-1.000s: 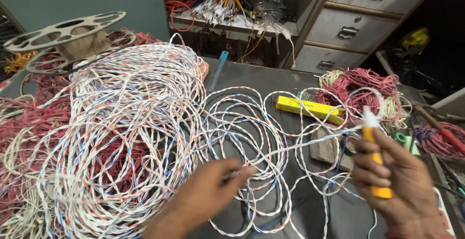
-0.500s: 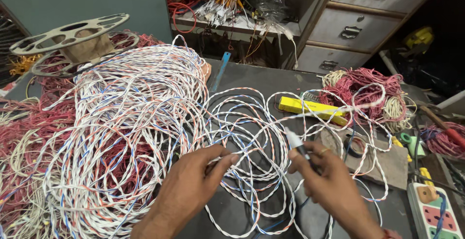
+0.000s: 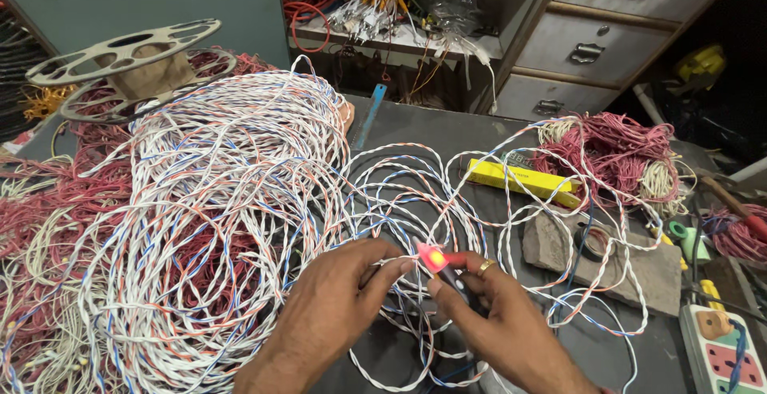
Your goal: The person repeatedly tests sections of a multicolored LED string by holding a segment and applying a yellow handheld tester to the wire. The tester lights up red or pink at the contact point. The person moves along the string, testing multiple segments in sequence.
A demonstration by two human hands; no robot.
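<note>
My left hand (image 3: 335,306) pinches a thin white twisted wire (image 3: 395,264) at the near middle of the dark table. My right hand (image 3: 495,322), with a ring on one finger, grips a small dark lighter (image 3: 455,282); its orange flame (image 3: 434,259) burns right at the wire end by my left fingertips. Loose loops of white, blue and orange twisted wire (image 3: 415,194) lie under and around both hands. A big heap of the same wire (image 3: 208,202) fills the left side.
A yellow bar (image 3: 523,180) and a grey stone slab (image 3: 615,258) lie right of the loops. Red and cream wire bundles (image 3: 615,150) sit behind them. An empty spool (image 3: 128,58) stands far left. A power strip (image 3: 723,346) is at the right edge; drawers (image 3: 591,38) behind.
My right hand came in from the right, dropped the orange-handled tool it held a second ago, and now has a lit lighter at the wire end. My left hand kept pinching the wire.
</note>
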